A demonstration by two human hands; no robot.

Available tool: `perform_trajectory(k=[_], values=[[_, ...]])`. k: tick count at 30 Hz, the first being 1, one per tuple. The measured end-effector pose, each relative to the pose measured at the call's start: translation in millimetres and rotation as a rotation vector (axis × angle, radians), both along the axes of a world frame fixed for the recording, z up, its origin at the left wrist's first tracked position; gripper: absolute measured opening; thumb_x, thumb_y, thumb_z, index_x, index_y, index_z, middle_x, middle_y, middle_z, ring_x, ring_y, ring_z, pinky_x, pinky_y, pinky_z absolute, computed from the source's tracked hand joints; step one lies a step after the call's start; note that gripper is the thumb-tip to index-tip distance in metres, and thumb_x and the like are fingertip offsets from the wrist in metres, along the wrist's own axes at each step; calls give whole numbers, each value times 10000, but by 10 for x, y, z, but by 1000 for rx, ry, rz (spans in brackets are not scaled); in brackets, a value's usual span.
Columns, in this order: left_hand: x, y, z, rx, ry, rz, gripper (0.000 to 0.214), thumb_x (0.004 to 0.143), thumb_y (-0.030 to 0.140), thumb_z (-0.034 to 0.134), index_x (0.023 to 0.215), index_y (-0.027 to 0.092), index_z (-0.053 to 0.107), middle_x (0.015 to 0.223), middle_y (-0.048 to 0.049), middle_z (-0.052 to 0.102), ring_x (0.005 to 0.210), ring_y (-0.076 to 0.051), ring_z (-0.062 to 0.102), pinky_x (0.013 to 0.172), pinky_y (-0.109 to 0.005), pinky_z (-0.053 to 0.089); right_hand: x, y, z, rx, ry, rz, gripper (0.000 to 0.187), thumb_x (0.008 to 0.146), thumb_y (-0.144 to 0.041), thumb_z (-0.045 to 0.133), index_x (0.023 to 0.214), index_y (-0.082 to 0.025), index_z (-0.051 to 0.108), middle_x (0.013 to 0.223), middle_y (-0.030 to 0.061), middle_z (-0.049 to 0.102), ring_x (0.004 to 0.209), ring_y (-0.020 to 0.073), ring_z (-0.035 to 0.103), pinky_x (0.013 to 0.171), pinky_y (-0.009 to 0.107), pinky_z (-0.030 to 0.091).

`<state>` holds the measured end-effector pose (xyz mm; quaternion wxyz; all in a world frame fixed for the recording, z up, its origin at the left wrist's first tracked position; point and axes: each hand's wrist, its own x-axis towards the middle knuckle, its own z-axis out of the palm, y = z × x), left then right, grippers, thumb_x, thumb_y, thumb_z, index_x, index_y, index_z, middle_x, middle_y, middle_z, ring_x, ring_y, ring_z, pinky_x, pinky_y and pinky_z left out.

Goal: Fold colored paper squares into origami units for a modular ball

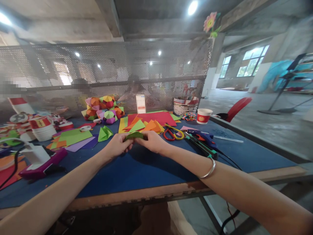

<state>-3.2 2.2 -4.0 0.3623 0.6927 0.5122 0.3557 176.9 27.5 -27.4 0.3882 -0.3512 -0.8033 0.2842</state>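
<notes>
Between my two hands is a small piece of green paper (135,134), held just above the blue tabletop. My left hand (119,144) pinches its left side, thumb on top. On the other side, my right hand (153,141) grips the right edge with fingers closed. The paper looks folded, but my fingers hide part of it. Just left of my left hand stands a folded green paper piece (105,133). Beyond my hands lie orange folded papers (153,126) and a green triangle (137,125) on a red sheet (156,118).
Scissors with red and yellow handles (174,132), a green-black cutter (200,145) and a blue glue gun (201,137) lie to the right. Beyond are a paper cup (204,116) and a basket (186,105). Leftward are paper sheets (73,137), stacked cups (43,129) and a paper-ball cluster (105,109).
</notes>
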Motion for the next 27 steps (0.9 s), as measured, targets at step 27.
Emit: perform_trajectory(k=[27], values=[[-64,44,25,47,14,115,341,656,479,762,605,182,603,475,28,574,401,-89,475,409,-196,335,41,-59,147,-88,-101,-277,146,866,-188,667,726,-150,647,692,14,647,661,134,568,678,266,431]])
